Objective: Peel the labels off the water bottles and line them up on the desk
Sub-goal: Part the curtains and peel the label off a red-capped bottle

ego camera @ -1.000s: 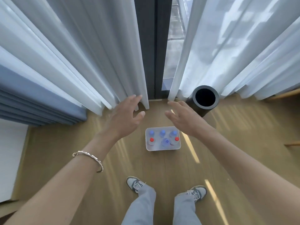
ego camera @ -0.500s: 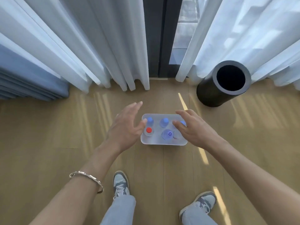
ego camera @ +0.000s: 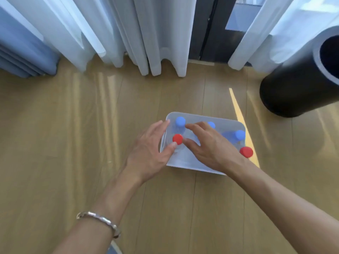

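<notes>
1. The water bottles (ego camera: 201,143) stand upright in a pale plastic tub (ego camera: 185,163) on the wood floor (ego camera: 73,143); only their red and blue caps show clearly.
2. Half a second ago both hands hovered at the tub's two short ends; now they have closed in over it, and the tub fills more of the view, so the person has bent lower.
3. The left hand (ego camera: 148,153) is spread at the tub's left edge, its thumb beside a red cap (ego camera: 177,139).
4. The right hand (ego camera: 211,147) lies over the tub's middle, fingers loosely apart, gripping nothing that I can see.
5. This looks like the start: a bottle is about to be picked, no label peeled yet, no desk in view.
6. Right of the tub stands a black bin (ego camera: 293,88); behind it, white curtains (ego camera: 156,33).
</notes>
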A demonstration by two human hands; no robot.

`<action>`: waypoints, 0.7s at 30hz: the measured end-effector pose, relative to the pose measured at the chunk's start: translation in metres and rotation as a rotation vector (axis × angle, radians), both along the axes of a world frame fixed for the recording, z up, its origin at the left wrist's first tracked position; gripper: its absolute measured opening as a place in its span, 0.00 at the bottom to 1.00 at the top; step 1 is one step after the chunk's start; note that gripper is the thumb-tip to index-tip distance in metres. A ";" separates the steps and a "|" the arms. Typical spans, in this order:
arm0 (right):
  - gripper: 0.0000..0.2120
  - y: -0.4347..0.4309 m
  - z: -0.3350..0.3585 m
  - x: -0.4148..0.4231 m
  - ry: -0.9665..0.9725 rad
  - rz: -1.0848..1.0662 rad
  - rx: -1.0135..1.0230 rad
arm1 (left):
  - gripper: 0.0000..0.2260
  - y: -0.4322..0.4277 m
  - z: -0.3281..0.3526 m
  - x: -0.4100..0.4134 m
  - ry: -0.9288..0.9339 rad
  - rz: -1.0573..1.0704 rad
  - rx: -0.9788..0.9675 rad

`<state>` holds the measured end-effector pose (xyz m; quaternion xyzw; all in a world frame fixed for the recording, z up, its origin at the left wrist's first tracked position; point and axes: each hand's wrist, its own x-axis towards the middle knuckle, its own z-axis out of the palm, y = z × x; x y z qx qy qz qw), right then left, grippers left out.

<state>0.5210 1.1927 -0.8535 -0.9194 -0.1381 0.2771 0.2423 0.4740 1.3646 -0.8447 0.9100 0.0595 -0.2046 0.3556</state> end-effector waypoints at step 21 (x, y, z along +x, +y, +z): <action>0.12 0.020 -0.054 0.003 -0.007 0.094 -0.002 | 0.53 0.015 -0.053 0.060 0.031 -0.366 -0.022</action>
